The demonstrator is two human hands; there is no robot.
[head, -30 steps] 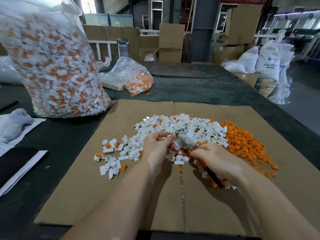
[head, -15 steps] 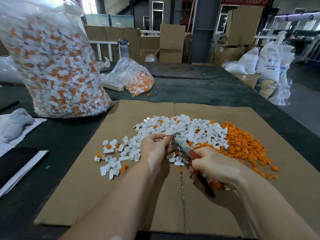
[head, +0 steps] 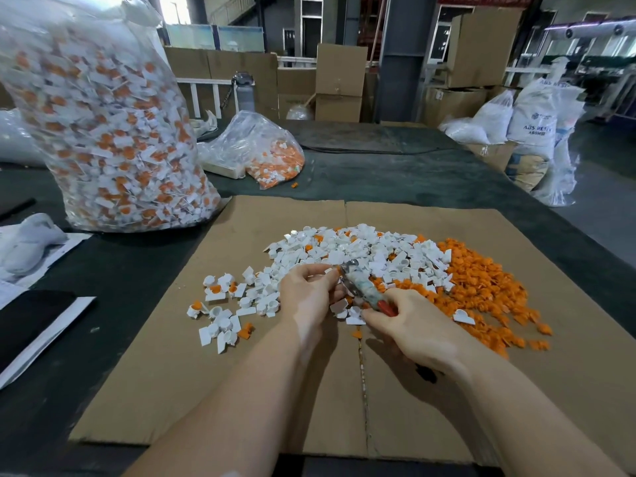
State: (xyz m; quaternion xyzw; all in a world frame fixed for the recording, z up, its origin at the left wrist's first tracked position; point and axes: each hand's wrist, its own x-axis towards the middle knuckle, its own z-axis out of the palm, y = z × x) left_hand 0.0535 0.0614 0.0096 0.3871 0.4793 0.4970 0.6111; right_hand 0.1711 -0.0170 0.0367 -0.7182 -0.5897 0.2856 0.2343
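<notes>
The little cap (head: 334, 270) pinched in my left hand (head: 309, 297) sits at the nose of the pliers (head: 358, 287), low over the cardboard (head: 241, 390). I judge it feather-light, hard and slick, quick to flick away, so I'd hold it by its rim. My right hand (head: 413, 332) is curled round the pliers' handles. White caps (head: 361, 249) crowd just beyond and orange pieces (head: 481, 287) lie to the right. A full bag (head: 96, 132) stands on the desk (head: 413, 173), well apart.
</notes>
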